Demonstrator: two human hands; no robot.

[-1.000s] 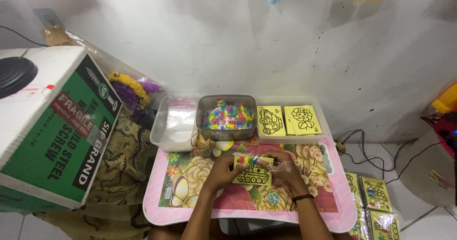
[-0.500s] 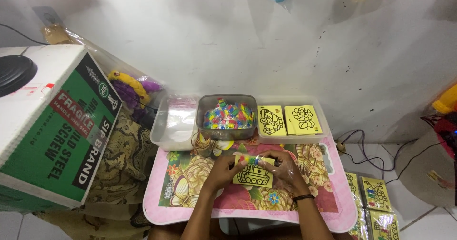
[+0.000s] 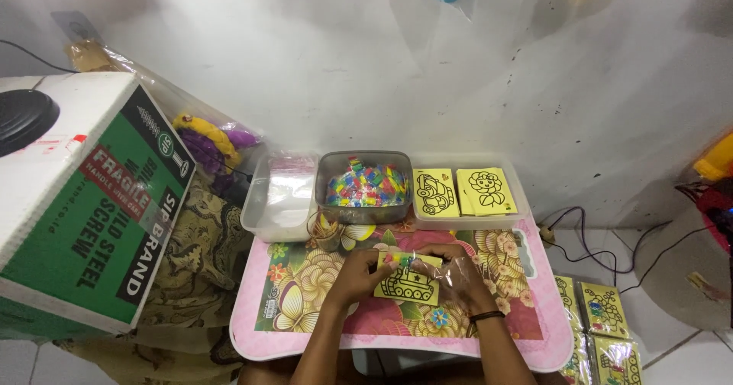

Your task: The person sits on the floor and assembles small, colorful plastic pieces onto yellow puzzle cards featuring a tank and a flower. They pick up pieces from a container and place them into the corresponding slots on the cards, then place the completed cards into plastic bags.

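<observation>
Two hands meet over the middle of the small desk (image 3: 259,331), and I see them sharing one yellow card with a black tank drawing (image 3: 408,284). My left hand (image 3: 353,278) pinches the card's left edge, thumb on top and fingers curled under it. My right hand (image 3: 462,278) closes on a clear plastic sleeve (image 3: 445,272) that covers the card's right side, so the grip looks meant to keep the card flat and steady while the sleeve sits around it. A few small coloured pieces (image 3: 397,260) lie along the card's top edge; whether they are inside the sleeve I cannot tell. A dark band (image 3: 486,316) circles the right wrist.

The card lies just above the desk's floral pink top, near its front centre, within easy reach of both arms. Behind it, along the far edge, three trays stand side by side: a clear one with plastic bags (image 3: 281,195) at the left, a grey tub full of bright little packets (image 3: 365,186) in the middle, and a clear tray (image 3: 467,218) holding more yellow cards, a car drawing (image 3: 435,192) and a flower drawing (image 3: 485,191). A bunch of rubber bands (image 3: 324,231) rests just before the tub.

Farther out, a large green and white cardboard box (image 3: 84,209) stands at the left, and more yellow cards (image 3: 599,316) lie on the floor at the right.
</observation>
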